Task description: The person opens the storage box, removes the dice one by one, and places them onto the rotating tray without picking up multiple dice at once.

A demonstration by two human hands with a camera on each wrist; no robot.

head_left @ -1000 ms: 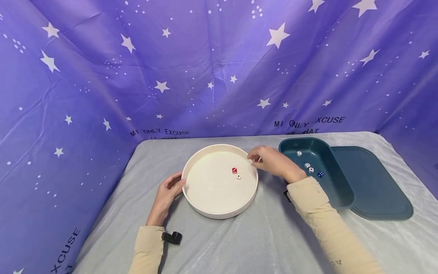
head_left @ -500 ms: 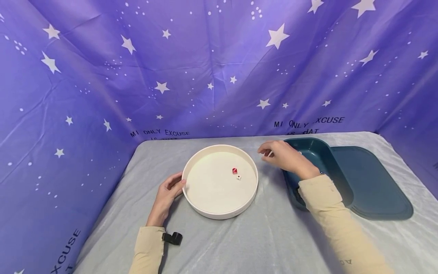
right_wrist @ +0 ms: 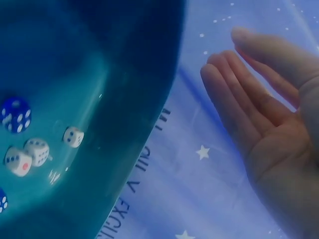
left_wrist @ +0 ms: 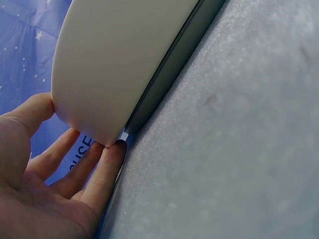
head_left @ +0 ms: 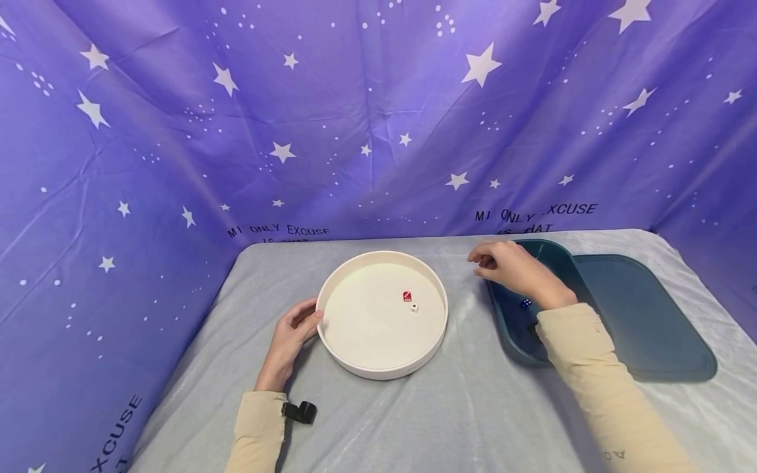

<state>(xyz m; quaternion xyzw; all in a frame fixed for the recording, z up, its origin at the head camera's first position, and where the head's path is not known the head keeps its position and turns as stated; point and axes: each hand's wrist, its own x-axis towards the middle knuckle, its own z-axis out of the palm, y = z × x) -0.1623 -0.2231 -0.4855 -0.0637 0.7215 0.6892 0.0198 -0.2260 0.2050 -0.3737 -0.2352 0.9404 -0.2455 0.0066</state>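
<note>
My left hand (head_left: 292, 334) holds a round cream tray (head_left: 381, 375) by its left side. In the left wrist view the thumb (left_wrist: 39, 110) lies at the rim and the other fingertips meet the lower edge. A red die (head_left: 407, 296) and a smaller white die (head_left: 414, 307) lie inside the tray, right of centre. Over the left edge of a deep teal container (head_left: 510, 338) hovers my right hand (head_left: 513, 268), fingers loosely bent and holding nothing. Blue dice (right_wrist: 16, 115) and several white dice (right_wrist: 73, 136) lie in that container; my right arm hides most of them in the head view.
A flat teal lid (head_left: 647, 315) lies on the grey cloth (head_left: 461, 407) at the container's right. Behind the table hangs a purple curtain (head_left: 331, 118) with white stars. A black wrist strap (head_left: 300, 412) sits at my left cuff.
My right hand has withdrawn from the tray's right rim and moved right, to above the container's left edge. My left hand, the tray and its two dice stay where they were.
</note>
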